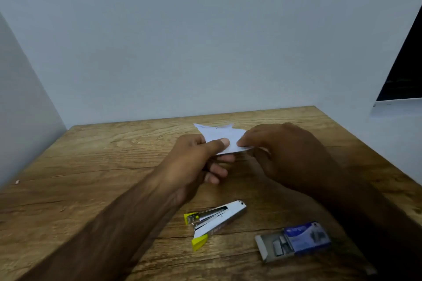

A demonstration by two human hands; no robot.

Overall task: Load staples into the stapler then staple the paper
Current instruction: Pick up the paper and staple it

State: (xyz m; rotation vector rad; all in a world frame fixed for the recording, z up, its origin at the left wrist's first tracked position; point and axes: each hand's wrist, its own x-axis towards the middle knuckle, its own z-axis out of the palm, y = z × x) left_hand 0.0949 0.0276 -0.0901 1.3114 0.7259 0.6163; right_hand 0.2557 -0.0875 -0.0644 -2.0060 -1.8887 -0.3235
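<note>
Paper (219, 137): pinched by left hand (196, 162) and right hand (285, 155)
Stapler (214, 219): laid unheld on tabletop (91, 166), beside staple box (294, 240)

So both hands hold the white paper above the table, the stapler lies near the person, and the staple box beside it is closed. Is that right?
Not quite: the staple box is open, its tray slid out with staples showing, as the head view shows. Both hands, left hand and right hand, do hold the paper, and the stapler lies near the person.
</note>
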